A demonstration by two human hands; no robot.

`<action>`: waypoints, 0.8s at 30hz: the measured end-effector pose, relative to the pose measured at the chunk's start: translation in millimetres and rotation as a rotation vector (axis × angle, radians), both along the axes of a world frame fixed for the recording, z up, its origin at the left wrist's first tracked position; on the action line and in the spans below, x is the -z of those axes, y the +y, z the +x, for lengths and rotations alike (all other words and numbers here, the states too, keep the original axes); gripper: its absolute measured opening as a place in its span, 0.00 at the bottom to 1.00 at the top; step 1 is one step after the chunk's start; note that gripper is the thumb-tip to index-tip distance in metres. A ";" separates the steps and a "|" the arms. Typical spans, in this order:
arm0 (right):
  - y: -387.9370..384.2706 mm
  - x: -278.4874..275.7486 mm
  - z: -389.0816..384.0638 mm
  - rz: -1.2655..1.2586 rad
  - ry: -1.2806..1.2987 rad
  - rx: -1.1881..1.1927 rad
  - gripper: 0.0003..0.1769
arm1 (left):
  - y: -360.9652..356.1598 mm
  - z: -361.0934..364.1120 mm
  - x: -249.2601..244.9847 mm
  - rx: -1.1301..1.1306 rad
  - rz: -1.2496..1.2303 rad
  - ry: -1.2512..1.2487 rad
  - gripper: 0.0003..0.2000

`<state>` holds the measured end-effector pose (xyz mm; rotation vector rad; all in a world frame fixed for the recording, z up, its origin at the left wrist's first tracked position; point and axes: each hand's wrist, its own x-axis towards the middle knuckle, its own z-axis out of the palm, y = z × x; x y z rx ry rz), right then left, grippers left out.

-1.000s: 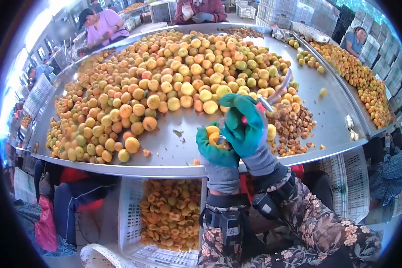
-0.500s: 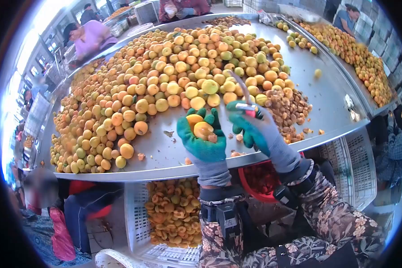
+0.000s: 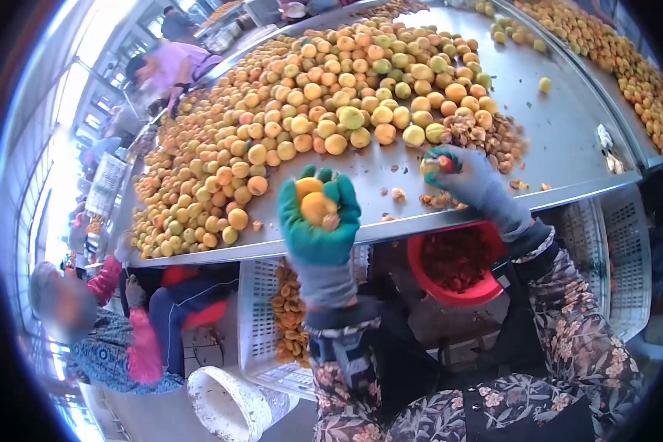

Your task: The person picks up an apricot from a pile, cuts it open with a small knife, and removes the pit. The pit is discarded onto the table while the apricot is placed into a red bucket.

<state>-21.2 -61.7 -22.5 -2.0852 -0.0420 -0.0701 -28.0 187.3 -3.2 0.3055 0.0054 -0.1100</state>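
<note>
My left hand point(image 3: 318, 225), in a green-coated glove, is turned palm up with its fingers curled around a split apricot point(image 3: 317, 207); a brown pit shows at its lower end. My right hand point(image 3: 457, 173), gloved alike, is closed over the table near the front edge, apart from the left. The red handle of a knife point(image 3: 446, 163) shows in its fist; the blade cannot be made out. A yellowish piece point(image 3: 429, 166) shows at its fingertips, too blurred to name surely. Just behind that hand lies a heap of brown pits point(image 3: 486, 136).
Whole apricots point(image 3: 287, 110) are heaped across the metal table point(image 3: 538, 155). Below its edge stand a red basin point(image 3: 418, 269) with dark reddish contents and a white crate point(image 3: 256, 317) of apricot halves. A white bucket point(image 3: 261, 405) is on the floor. Another person point(image 3: 125, 346) sits at left.
My view has swung, bringing the bucket and seated person further in. My right hand has moved away from the left, and the knife's curved blade no longer shows. The left still cups the apricot.
</note>
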 end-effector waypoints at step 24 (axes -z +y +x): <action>-13.3 13.0 -2.5 -0.637 -0.192 -0.200 0.24 | 55.9 -68.6 -11.6 -0.577 2.447 -0.396 0.27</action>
